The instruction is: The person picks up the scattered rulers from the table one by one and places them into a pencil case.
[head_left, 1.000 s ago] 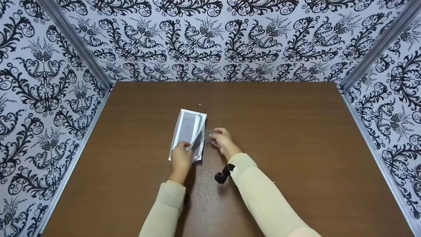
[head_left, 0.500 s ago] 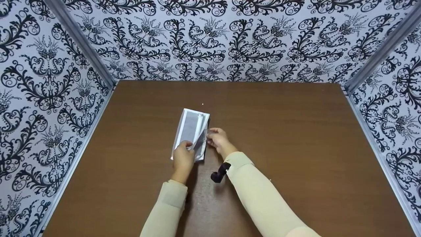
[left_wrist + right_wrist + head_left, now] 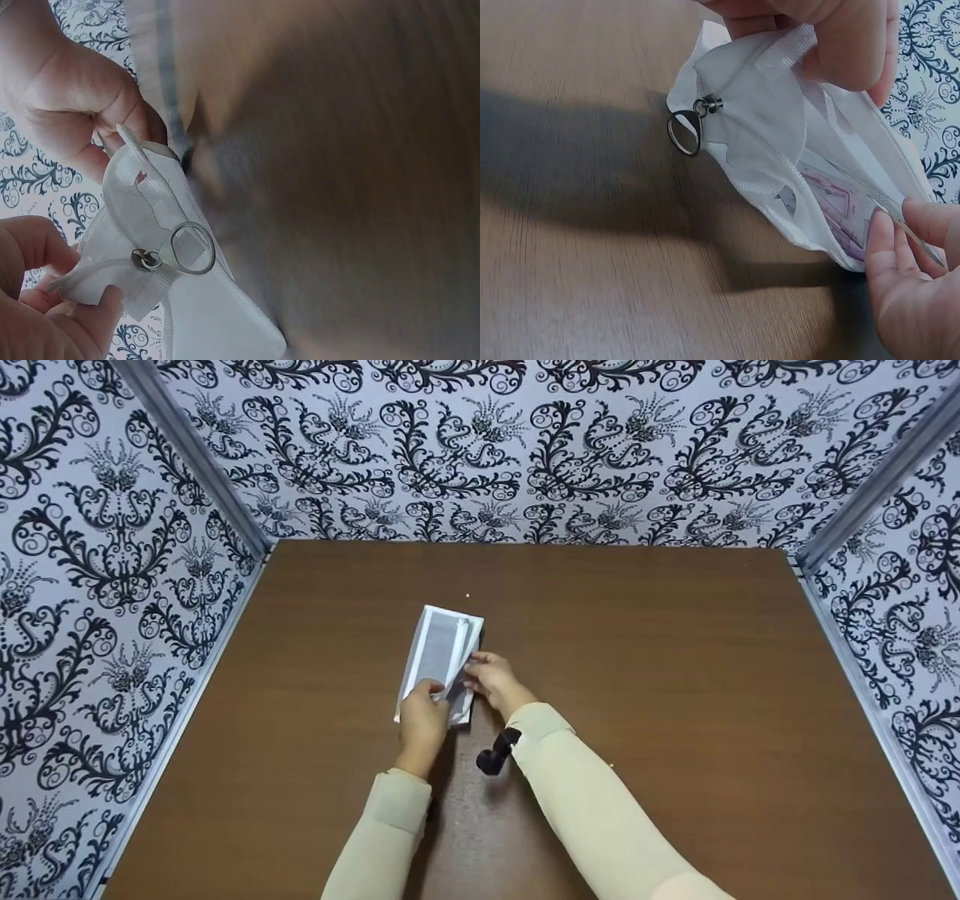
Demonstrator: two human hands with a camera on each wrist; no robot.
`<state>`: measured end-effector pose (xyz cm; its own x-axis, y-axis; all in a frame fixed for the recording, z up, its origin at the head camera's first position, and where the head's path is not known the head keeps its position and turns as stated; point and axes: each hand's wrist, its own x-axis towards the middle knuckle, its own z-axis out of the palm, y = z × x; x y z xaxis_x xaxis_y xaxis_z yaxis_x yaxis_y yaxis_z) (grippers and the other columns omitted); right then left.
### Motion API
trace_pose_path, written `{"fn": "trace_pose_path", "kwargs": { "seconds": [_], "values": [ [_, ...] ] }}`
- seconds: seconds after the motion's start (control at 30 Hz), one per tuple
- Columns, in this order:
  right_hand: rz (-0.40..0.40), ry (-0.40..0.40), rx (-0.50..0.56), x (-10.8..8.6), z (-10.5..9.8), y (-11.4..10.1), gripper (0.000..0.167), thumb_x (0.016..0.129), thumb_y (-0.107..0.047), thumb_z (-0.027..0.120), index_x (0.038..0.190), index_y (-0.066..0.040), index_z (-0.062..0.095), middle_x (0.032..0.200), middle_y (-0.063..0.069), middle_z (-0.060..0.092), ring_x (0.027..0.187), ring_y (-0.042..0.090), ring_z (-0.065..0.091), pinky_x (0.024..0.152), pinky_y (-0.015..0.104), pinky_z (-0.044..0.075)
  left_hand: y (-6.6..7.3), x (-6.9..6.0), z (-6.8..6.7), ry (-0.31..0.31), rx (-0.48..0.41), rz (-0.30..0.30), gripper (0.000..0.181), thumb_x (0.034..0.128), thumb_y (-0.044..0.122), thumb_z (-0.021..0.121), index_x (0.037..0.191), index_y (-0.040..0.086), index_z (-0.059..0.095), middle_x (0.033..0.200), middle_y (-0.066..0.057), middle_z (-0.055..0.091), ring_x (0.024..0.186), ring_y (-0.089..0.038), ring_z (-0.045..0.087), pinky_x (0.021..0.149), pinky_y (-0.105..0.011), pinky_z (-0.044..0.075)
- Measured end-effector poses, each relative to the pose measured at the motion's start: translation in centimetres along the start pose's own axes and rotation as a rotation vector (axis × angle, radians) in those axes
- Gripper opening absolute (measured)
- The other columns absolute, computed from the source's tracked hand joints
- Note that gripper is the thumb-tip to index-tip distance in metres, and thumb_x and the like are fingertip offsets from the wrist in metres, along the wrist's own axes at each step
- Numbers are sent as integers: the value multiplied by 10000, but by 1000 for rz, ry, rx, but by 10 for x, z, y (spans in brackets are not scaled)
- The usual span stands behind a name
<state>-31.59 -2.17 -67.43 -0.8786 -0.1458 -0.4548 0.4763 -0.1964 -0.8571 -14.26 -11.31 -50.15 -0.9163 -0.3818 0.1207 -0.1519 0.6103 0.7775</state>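
A white-edged zip pouch (image 3: 439, 645) with grey mesh panels is on the brown table, its side parted. My left hand (image 3: 424, 724) pinches the pouch's near end, beside the zip's ring pull (image 3: 193, 247). At the opening on the right side, my right hand (image 3: 491, 679) pinches a thin, clear flat piece (image 3: 928, 250) between thumb and fingers. Part of that piece is inside the pouch; its full shape is hidden. Something with pink markings (image 3: 832, 199) shows inside the pouch in the right wrist view.
The brown table (image 3: 637, 660) spreads around the pouch. Patterned walls (image 3: 480, 450) close off the back and both sides. A black device (image 3: 495, 754) sticks out from the right wrist. A tiny white speck (image 3: 467, 595) lies beyond the pouch.
My right hand has moved left to the pouch's edge. The clear piece, which stuck out on the right, has slid deeper into the pouch. My left hand keeps its pinch.
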Motion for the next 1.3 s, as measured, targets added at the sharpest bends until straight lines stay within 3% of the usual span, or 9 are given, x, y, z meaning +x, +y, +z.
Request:
{"fn": "trace_pose_path", "kwargs": {
  "seconds": [0.27,0.37,0.43,0.53,0.73,0.83,1.0,1.1,1.3],
  "values": [
    [45,-80,125,122,-24,82,500,835,-4,691,1303,-125,566,1238,106,566,1060,256,603,808,425,550,0,0,0,6,-3,-1,199,744,-50,608,930,-17,670,932,-178,710,854,-340,666,743,-454,519],
    [57,-94,149,144,-30,97,539,829,13,688,1325,-149,552,1256,103,566,1063,274,610,812,428,549,1,-1,0,6,0,4,202,739,-52,603,927,-17,668,926,-177,709,842,-342,665,731,-455,518],
    [72,-97,149,135,-28,91,599,825,52,665,1371,-144,513,1275,114,560,1067,286,611,836,422,540,1,-1,1,4,-1,6,204,738,-53,598,927,-18,666,924,-177,708,835,-341,663,728,-455,517],
    [87,-104,133,96,-18,65,707,810,115,612,1452,-103,412,1251,118,567,1042,280,622,858,401,532,0,-1,1,2,-7,6,202,740,-57,592,925,-20,665,924,-181,706,832,-342,659,735,-459,515],
    [21,-156,37,-80,24,-49,554,828,156,491,1372,66,449,1133,211,617,1021,276,617,929,380,492,-1,0,-1,-9,-4,-11,218,744,-51,584,940,-16,671,915,-171,709,803,-319,654,721,-444,517],
    [15,-131,-10,-134,40,-86,440,855,171,446,1289,124,500,1193,248,598,1099,303,583,1008,401,436,1,0,-2,-14,13,-20,229,744,-47,585,951,-10,675,902,-158,711,779,-298,650,703,-430,517],
    [-46,-186,14,-73,27,-43,341,835,147,495,1158,111,596,1075,220,662,1019,296,647,926,375,497,3,-1,-2,-18,19,-27,229,744,-42,591,953,-7,678,903,-152,712,791,-299,653,708,-433,515],
    [-59,-202,22,-9,14,0,293,833,119,515,1098,89,635,1025,201,686,960,287,673,858,367,528,3,-1,-2,-18,16,-30,226,745,-41,593,952,-7,679,910,-154,712,811,-309,658,717,-440,515],
    [-60,-221,68,23,5,23,251,777,90,607,993,-6,693,909,118,708,841,226,688,762,331,547,4,0,-2,-15,10,-16,215,743,-48,594,941,-13,672,899,-167,707,818,-327,659,719,-446,514]
  ]
}}
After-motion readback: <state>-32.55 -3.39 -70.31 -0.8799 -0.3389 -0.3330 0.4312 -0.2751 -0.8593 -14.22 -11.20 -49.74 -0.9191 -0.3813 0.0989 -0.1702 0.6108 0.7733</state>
